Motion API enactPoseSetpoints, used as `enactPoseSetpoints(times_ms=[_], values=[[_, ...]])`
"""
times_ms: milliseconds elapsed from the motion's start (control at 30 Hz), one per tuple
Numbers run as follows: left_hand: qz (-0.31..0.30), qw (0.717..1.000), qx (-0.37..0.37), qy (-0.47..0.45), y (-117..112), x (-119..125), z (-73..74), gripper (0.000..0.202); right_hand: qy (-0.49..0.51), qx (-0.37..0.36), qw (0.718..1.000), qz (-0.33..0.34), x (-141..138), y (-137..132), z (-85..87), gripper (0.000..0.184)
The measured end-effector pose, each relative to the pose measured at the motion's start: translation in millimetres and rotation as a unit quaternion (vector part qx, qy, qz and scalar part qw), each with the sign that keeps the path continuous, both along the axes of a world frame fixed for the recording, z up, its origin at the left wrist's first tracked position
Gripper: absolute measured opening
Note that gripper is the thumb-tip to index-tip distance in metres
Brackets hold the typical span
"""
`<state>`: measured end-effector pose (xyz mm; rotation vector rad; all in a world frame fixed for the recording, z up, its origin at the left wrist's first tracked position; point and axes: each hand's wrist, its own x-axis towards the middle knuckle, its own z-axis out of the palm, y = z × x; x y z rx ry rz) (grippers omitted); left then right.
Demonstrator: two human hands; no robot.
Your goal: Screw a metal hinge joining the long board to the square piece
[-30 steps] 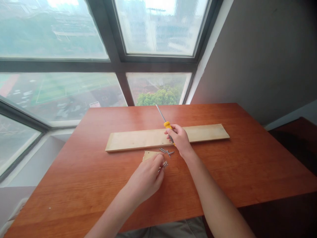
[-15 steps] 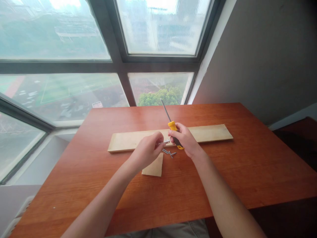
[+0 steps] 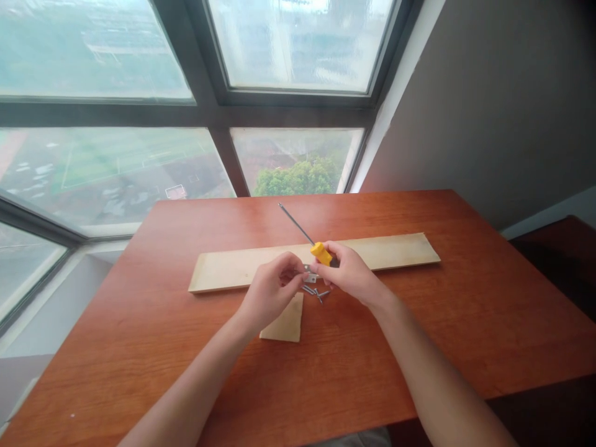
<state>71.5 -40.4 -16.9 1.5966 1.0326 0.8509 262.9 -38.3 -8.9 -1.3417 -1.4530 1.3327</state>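
Observation:
My right hand (image 3: 351,273) is closed around a screwdriver (image 3: 321,252) with a yellow and black handle; its metal shaft points up and away to the left. My left hand (image 3: 272,292) pinches a small silver screw (image 3: 309,273) and meets the right hand's fingertips over the table. Several loose screws (image 3: 316,292) lie just below the two hands. A long pale wooden plank (image 3: 395,248) lies across the table behind the hands. A small wooden piece (image 3: 285,326) lies under my left wrist.
The red-brown wooden table (image 3: 465,310) stands against a large window (image 3: 139,155) at the back and a grey wall (image 3: 488,112) on the right. Its near edge runs along the bottom of the view.
My left hand picked up a screw from the table and carried it up to the right hand. The screwdriver shaft tilted lower and to the left. The small wooden piece became uncovered.

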Motion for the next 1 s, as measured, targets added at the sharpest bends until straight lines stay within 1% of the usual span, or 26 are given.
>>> enactPoseSetpoints(times_ms=[133, 200, 267, 333, 400, 500, 633, 767, 900, 1000], values=[[0.012, 0.998, -0.041, -0.038, -3.9, 0.8, 3.3, 0.017, 0.001, 0.013, 1.000, -0.010, -0.2, -2.2, 1.4, 0.016], [0.021, 0.997, -0.057, -0.047, -4.8, 0.4, 6.0, 0.027, 0.001, 0.017, 1.000, -0.016, -0.5, -1.9, 0.6, 0.015], [0.025, 0.996, -0.070, -0.044, -4.7, -0.6, 7.8, 0.032, -0.002, 0.024, 0.999, -0.025, -0.7, -1.5, -0.7, 0.015], [0.016, 0.995, -0.084, -0.052, -3.7, -1.8, 7.7, 0.032, -0.007, 0.033, 0.999, -0.032, -0.7, -1.1, -1.8, 0.015], [-0.006, 0.993, -0.095, -0.071, -2.4, -3.1, 6.4, 0.035, -0.011, 0.042, 0.998, -0.036, -0.3, -0.9, -2.4, 0.014], [-0.021, 0.993, -0.089, -0.077, -1.0, -4.5, 4.8, 0.041, -0.008, 0.048, 0.998, -0.036, 0.7, -0.8, -2.7, 0.014], [-0.020, 0.991, -0.103, -0.081, -0.4, -5.5, 7.6, 0.039, 0.007, 0.044, 0.998, -0.032, 1.3, -0.8, -3.2, 0.013], [-0.012, 0.992, -0.101, -0.070, 1.3, -6.1, 10.1, 0.026, 0.030, 0.032, 0.999, -0.025, 0.6, -1.3, -2.8, 0.014], [0.009, 0.994, -0.093, -0.060, 2.8, -5.9, 7.1, 0.023, 0.056, 0.011, 0.998, -0.011, 0.6, -1.9, -0.7, 0.015], [0.024, 0.992, -0.103, -0.071, 2.8, -4.8, 5.5, 0.023, 0.062, 0.002, 0.998, -0.005, 1.4, -1.4, -0.1, 0.017]])
